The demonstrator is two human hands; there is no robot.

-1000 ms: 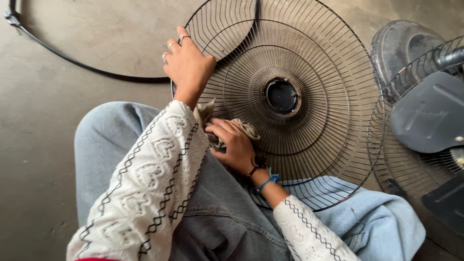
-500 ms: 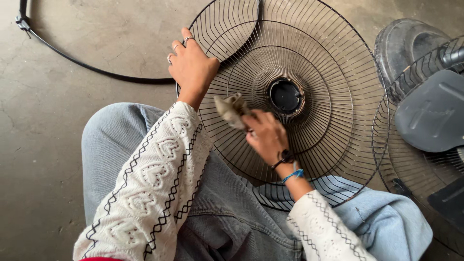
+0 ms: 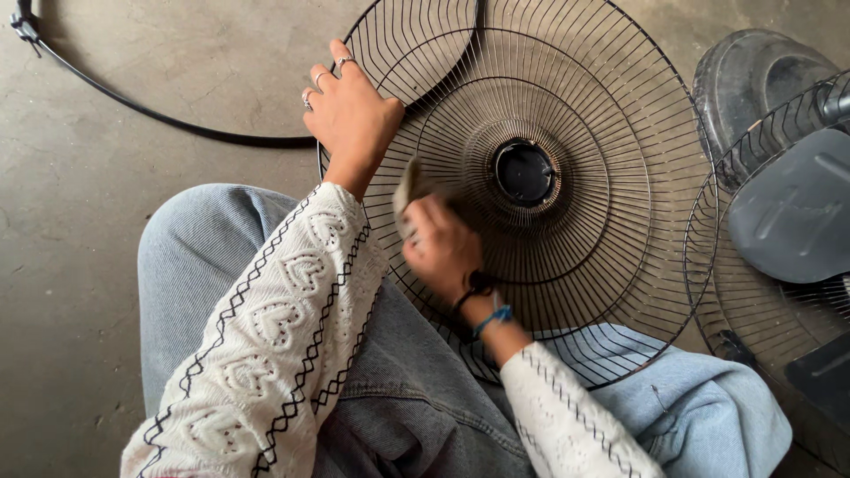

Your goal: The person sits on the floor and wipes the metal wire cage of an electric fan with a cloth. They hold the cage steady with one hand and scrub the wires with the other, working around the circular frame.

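A round black wire fan grille (image 3: 611, 159) rests against my lap, its dark hub at the middle. My left hand (image 3: 350, 115), with rings on the fingers, grips the grille's left rim. My right hand (image 3: 441, 250), blurred with motion, is closed on a small beige cloth (image 3: 409, 188) pressed against the wires just left of the hub. I wear a white knitted top and blue jeans, with a blue band on my right wrist.
A black hoop-shaped ring (image 3: 168, 124) lies on the concrete floor at the upper left. At the right stands the rest of the fan: a second wire grille (image 3: 722, 265), grey blades (image 3: 788, 212) and a dark round base (image 3: 753, 75).
My right hand with the cloth went up from the lower wires toward the hub, then back left and down. The left hand kept its hold on the rim.
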